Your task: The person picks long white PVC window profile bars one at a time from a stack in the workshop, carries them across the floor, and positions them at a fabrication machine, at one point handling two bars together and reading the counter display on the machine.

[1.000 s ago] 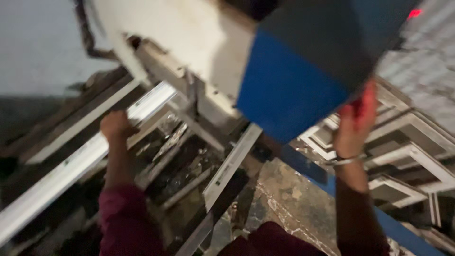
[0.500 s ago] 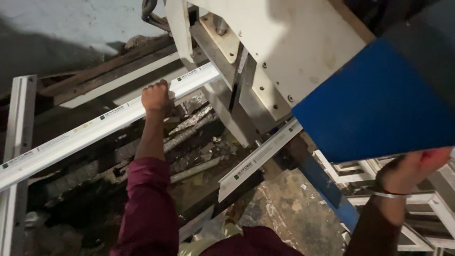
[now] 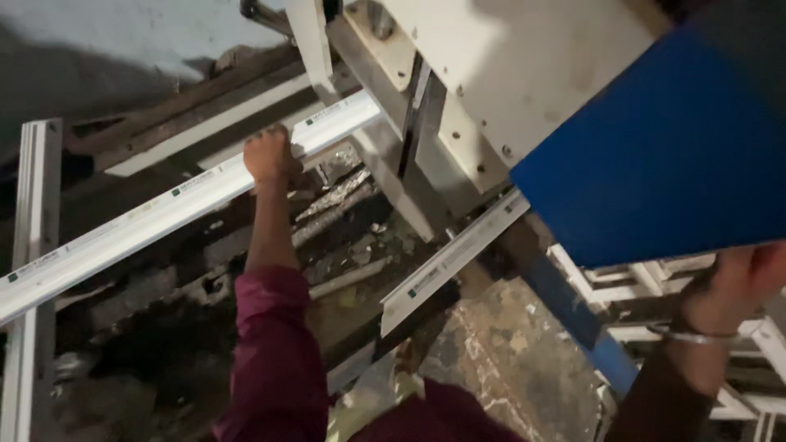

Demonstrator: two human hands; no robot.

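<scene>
Nearest, at the lower right, right hand [image 3: 741, 282] with a metal bangle, pressed against the lower edge of the blue machine cover [image 3: 655, 164]; whether closed on it, could not tell. Farther, left hand [image 3: 268, 155] clamped around the long white plastic profile [image 3: 164, 217], lying slanted across the dark frame and running under the cream machine head [image 3: 508, 74]. Judged stiff, light, hollow, rather smooth; best gripped near the middle, to avoid sagging.

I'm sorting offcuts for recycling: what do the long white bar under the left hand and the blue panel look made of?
White bar: probably plastic window profile, smooth, ribbed, matte. Blue panel: looks like painted sheet metal, flat with an even coat.
</scene>
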